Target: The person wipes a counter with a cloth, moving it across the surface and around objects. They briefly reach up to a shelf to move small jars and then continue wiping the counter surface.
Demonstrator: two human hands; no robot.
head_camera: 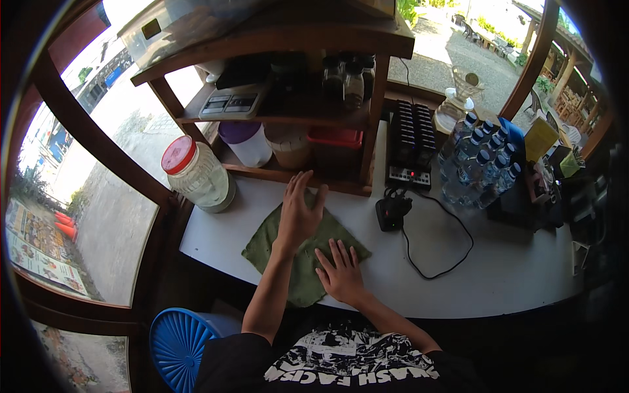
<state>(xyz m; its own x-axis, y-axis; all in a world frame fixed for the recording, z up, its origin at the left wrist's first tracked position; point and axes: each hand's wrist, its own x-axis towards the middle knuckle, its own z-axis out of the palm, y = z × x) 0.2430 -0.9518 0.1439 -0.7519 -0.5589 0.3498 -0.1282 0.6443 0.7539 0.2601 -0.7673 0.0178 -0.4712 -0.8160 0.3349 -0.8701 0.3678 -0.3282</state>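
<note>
A green cloth [290,275] lies spread on the white tabletop [344,302], turned so that one corner points at me. My left hand [300,213] is over its far part, fingers stretched towards the wooden shelf and thumb held apart. Whether that palm touches the cloth or hovers just above it, I cannot tell. My right hand [342,275] rests palm down on the cloth's near right side with the fingers spread. Neither hand grips anything.
A red-lidded jar [199,172] stands left of the cloth, before a wooden shelf [295,179] bearing a scale [231,104] and tubs. To the right are a black adapter [390,213] with a looping cable [462,260], a multi-port charging station [410,142] and several water bottles [474,169].
</note>
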